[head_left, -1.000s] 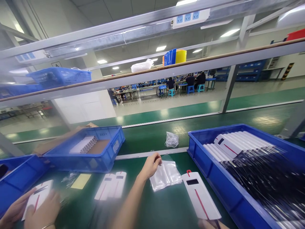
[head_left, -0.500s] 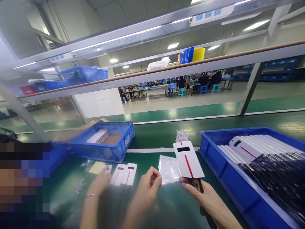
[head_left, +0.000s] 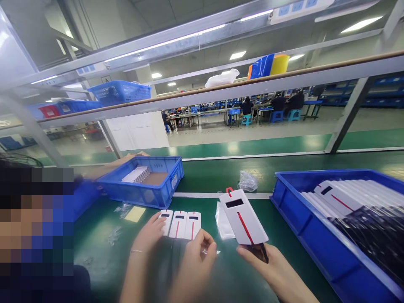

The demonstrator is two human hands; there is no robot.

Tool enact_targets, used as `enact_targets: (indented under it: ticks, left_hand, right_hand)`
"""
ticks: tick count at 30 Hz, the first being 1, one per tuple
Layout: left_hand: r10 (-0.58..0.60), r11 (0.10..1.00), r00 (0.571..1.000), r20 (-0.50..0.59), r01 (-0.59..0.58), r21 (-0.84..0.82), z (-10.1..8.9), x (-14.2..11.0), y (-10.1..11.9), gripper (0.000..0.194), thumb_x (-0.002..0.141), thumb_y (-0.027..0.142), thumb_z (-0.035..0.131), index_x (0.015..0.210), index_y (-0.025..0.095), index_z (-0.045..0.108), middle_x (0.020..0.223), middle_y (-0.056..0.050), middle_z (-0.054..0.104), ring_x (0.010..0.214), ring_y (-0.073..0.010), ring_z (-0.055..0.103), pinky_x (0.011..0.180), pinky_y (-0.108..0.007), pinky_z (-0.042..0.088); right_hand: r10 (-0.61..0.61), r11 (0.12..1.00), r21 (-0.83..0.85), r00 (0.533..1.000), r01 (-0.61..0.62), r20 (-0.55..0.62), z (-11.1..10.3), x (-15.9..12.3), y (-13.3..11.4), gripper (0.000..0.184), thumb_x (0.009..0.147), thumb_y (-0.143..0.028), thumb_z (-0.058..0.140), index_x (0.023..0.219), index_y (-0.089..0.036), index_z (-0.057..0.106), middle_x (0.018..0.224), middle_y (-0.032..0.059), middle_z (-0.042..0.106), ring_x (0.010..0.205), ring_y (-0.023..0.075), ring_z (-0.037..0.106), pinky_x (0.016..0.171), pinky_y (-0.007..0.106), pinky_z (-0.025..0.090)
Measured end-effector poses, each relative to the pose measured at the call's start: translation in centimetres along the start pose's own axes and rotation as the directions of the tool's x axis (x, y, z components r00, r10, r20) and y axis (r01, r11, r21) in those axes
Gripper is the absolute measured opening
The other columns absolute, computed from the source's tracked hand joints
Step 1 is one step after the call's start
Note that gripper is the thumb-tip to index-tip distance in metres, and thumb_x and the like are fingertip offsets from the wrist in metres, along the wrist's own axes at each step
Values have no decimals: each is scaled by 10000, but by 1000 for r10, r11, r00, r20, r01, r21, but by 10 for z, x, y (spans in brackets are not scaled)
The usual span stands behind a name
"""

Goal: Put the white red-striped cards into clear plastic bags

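My right hand is closed on the lower end of a white flat device that has a red stripe, a dark window and a red loop on top. It is held tilted above the green belt. Beside it, my left hand has its fingers pinched on what looks like a thin clear plastic bag, which is hard to make out. A stack of clear bags lies on the belt just behind the device. Three similar white devices lie in a row to the left, and a co-worker's hand with a bracelet touches the leftmost.
A large blue bin on the right holds several white devices and dark bagged items. A smaller blue bin stands at the back left. A yellow pad and a crumpled bag lie on the belt. A shelf rail runs overhead.
My right hand lifted the white device off the belt and now holds it up. My left hand came back from the bag stack. The co-worker has lined up a third device.
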State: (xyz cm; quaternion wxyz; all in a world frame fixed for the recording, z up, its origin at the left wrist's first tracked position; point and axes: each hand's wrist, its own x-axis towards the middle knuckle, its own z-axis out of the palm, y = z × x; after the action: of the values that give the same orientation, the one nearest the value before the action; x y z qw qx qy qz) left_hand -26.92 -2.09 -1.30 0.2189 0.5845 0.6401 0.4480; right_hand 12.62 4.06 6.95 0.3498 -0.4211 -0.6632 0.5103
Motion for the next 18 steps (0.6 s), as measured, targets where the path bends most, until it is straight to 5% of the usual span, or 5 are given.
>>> enact_targets:
  ticks: [3, 9, 13, 18]
  left_hand:
    - [15, 999, 1000, -19, -15, 31, -12, -6, -19, 90, 736, 248, 742, 741, 334, 718, 929, -2, 756, 1171, -260, 632, 1279, -458, 150]
    - [9, 999, 993, -116, -5, 33, -28, -10, -27, 274, 652, 324, 843, 532, 289, 599, 773, -4, 697, 1150, -329, 628, 1255, -559, 130]
    - [-21, 999, 985, -171, 14, -40, -32, -9, -6, 381, 645, 518, 854, 516, 289, 579, 743, -14, 664, 1167, -330, 608, 1160, -554, 353]
    - [-65, 986, 992, -110, 47, -162, 22, -24, 49, 274, 981, 403, 583, 1143, 200, 670, 1227, -79, 664, 1050, -213, 652, 917, -404, 573]
  right_hand:
    - [-12, 1000, -14, 999, 13, 29, 3, -2, 2, 410, 815, -598, 687, 755, -197, 747, 794, 40, 763, 830, 295, 698, 755, 309, 579]
    - [-30, 1000, -4, 976, 31, 215, 5, -3, 5, 407, 885, -579, 616, 804, -201, 746, 767, 41, 737, 816, 305, 693, 875, 390, 568]
    - [10, 1000, 8, 985, -11, 172, 4, -1, 10, 430, 867, -605, 619, 821, -194, 735, 811, 60, 748, 839, 308, 691, 858, 390, 572]
    - [88, 993, 62, 981, -100, 173, 0, -4, 6, 371, 761, -544, 730, 903, -204, 763, 956, 69, 788, 975, 317, 694, 837, 330, 558]
